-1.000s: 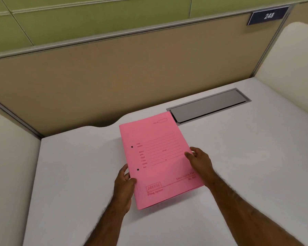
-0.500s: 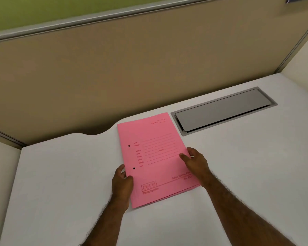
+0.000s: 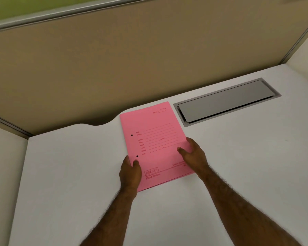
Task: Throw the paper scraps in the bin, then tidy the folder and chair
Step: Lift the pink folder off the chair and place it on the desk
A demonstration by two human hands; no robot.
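Observation:
A pink paper folder (image 3: pixel 155 139) lies closed and flat on the white desk (image 3: pixel 247 166), its top edge near the back of the desk. My left hand (image 3: pixel 130 172) grips the folder's lower left edge, thumb on top. My right hand (image 3: pixel 192 154) holds its right edge, fingers spread over the cover. No paper scraps, bin or chair are in view.
A grey cable hatch (image 3: pixel 226 102) is set into the desk just right of the folder's top corner. A tan partition (image 3: pixel 132 59) walls off the back, with white side panels at the left (image 3: pixel 5 174) and right (image 3: pixel 304 52). The desk's back edge has a curved cutout (image 3: pixel 96 123).
The folder has slid a little away from me toward the back of the desk, straighter now, with both hands still on it. The view has tilted down and to the left.

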